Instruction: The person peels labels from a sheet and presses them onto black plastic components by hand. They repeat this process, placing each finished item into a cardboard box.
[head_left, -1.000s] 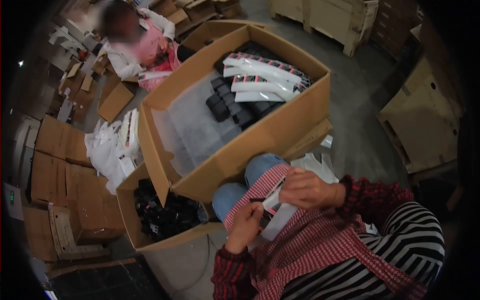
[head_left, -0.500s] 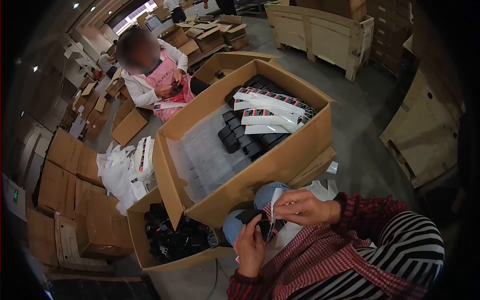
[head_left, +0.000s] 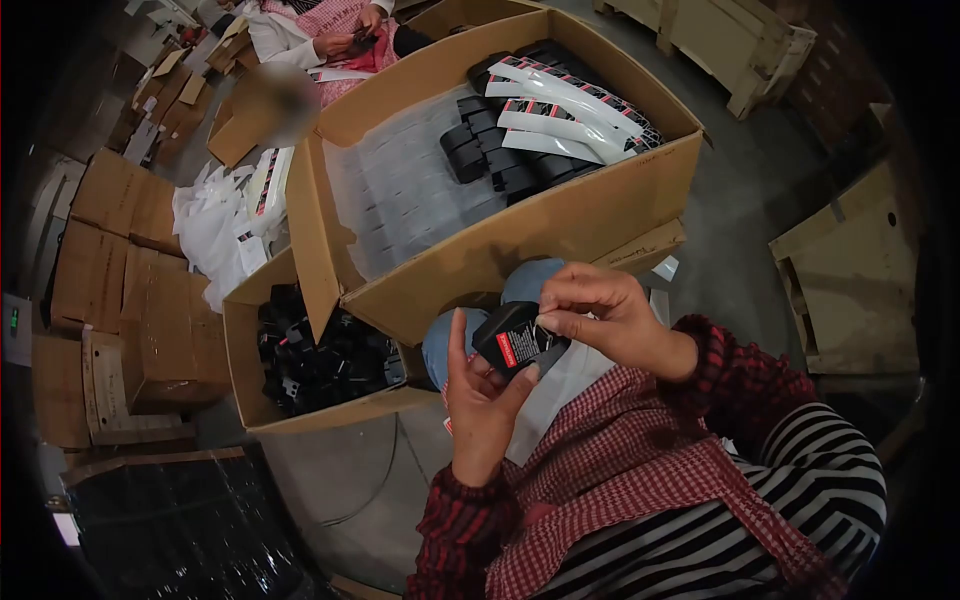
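My left hand (head_left: pixel 480 400) grips a small black plastic part (head_left: pixel 494 324) between thumb and fingers, with the index finger raised beside it. A black label (head_left: pixel 516 346) with a red patch and fine white print lies against the part's face. From the right, my right hand (head_left: pixel 612 318) pinches thumb and index finger together at the label's upper right edge. Below the hands, white backing paper (head_left: pixel 560 408) rests on my lap over the checked apron (head_left: pixel 620 440).
A large cardboard box (head_left: pixel 560 235) ahead holds black parts (head_left: pixel 490 145), translucent sheeting (head_left: pixel 405 185) and label strips (head_left: pixel 570 110). Left of my knees, a smaller box (head_left: pixel 330 412) holds many black pieces. A co-worker's hands (head_left: pixel 350 40) work beyond. Stacked cartons (head_left: pixel 170 330) stand left.
The view has tilted downward. The white strip in my right hand no longer shows there; the printed label now sits against the black part, which has turned its face toward me.
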